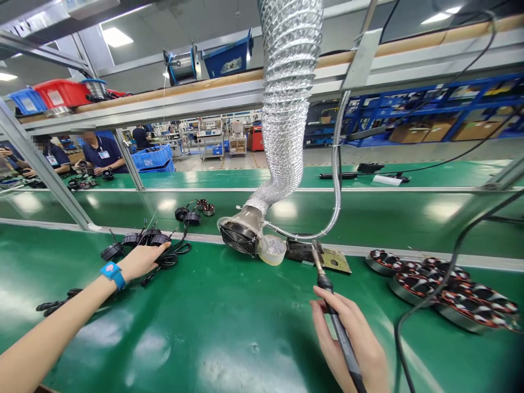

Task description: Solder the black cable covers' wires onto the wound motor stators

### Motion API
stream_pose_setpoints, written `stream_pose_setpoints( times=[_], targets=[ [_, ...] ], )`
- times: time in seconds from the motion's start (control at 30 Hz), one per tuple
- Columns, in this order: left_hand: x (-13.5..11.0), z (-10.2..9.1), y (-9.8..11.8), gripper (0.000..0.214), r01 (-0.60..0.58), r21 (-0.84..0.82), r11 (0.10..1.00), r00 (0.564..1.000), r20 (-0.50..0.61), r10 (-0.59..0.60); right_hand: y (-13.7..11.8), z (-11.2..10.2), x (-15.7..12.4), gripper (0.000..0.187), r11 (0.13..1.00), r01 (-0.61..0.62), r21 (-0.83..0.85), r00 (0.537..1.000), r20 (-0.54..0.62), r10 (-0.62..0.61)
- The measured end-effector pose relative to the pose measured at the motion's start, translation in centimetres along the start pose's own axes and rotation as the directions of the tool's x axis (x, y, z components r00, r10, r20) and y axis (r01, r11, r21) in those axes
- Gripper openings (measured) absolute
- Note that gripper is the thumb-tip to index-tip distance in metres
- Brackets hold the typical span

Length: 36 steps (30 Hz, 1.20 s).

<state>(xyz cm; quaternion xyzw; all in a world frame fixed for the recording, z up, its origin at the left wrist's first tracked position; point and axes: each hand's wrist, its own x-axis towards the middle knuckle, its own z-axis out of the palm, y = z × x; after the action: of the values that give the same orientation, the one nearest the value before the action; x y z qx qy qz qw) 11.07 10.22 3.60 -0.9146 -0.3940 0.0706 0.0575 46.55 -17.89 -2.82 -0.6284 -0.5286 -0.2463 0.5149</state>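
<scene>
Green matting is covering the work surface [229,333], and a pale rail [495,263] is running along its far edge. The right hand [354,333] is holding a soldering iron [343,339] at the near edge, right of the middle; thumb and fingers are closing round the dark handle in a pen-like grip, and the metal tip is pointing toward the far edge. The left hand [143,261], wearing a blue wristband [113,274], is reaching toward the far left corner. Its index finger is extending to a black round housing [159,240], which is lying among similar ones by the far edge; whether the fingers are pinching it cannot be told. Black cables [168,260] are lying coiled just beside this hand. At the middle of the far edge, an extraction fan [239,238] is standing below a silver flexible duct [286,109], with a round tub [273,252] and a metal plate [335,261] lying to its right. Copper-wound stators [470,305] are sitting in a cluster toward the far right corner.
</scene>
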Motion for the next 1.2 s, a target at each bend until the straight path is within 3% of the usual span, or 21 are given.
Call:
stream_pose_setpoints(
  times=[0.1,0.2,0.37,0.5,0.67,0.87,0.97,1.07,1.17,1.2],
  targets=[
    [0.7,-0.3,0.6,0.040,0.035,-0.044,0.998,0.999,-0.013,-0.036,-0.2,0.1,-0.1,0.024,1.000,-0.004,0.003,1.000,0.012,0.004],
    [1.6,0.5,1.9,0.025,0.109,-0.037,0.993,0.994,-0.018,-0.109,-0.2,0.1,-0.1,0.023,1.000,0.004,-0.002,1.000,0.010,-0.003],
    [2.1,2.8,3.9,0.026,0.197,-0.069,0.978,0.979,-0.036,-0.200,-0.3,0.0,0.0,0.023,1.000,0.005,0.008,1.000,0.002,-0.005],
    [3.1,2.1,3.3,0.033,0.225,-0.215,0.950,0.970,-0.046,-0.240,-0.1,0.0,-0.1,0.023,1.000,0.001,0.002,1.000,0.019,-0.001],
    [7.8,-2.8,2.5,0.022,0.206,-0.546,0.812,0.955,-0.070,-0.289,0.3,0.2,-0.3,0.024,1.000,-0.015,-0.012,0.999,0.045,0.016],
    [16.6,-11.0,5.0,0.033,0.094,-0.807,0.583,0.929,-0.140,-0.343,0.8,0.5,-0.3,0.023,0.999,0.027,-0.041,0.998,0.054,-0.025],
    [18.8,-13.6,6.1,0.036,0.044,-0.854,0.519,0.941,-0.139,-0.308,0.8,0.3,-0.1,0.023,0.999,0.038,-0.034,0.998,0.048,-0.036],
    [17.5,-15.2,7.6,0.034,-0.010,-0.855,0.519,0.953,-0.166,-0.254,0.7,0.0,0.0,0.024,0.999,0.035,-0.035,0.999,0.026,-0.034],
    [12.3,-16.6,10.7,0.033,-0.155,-0.826,0.542,0.942,-0.289,-0.170,0.6,-0.2,0.0,0.023,0.999,0.032,-0.044,0.999,0.017,-0.031],
    [9.7,-17.1,11.9,0.033,-0.272,-0.798,0.538,0.911,-0.393,-0.123,0.5,-0.2,0.0,0.023,0.999,0.024,-0.046,0.999,0.027,-0.023]
  ],
)
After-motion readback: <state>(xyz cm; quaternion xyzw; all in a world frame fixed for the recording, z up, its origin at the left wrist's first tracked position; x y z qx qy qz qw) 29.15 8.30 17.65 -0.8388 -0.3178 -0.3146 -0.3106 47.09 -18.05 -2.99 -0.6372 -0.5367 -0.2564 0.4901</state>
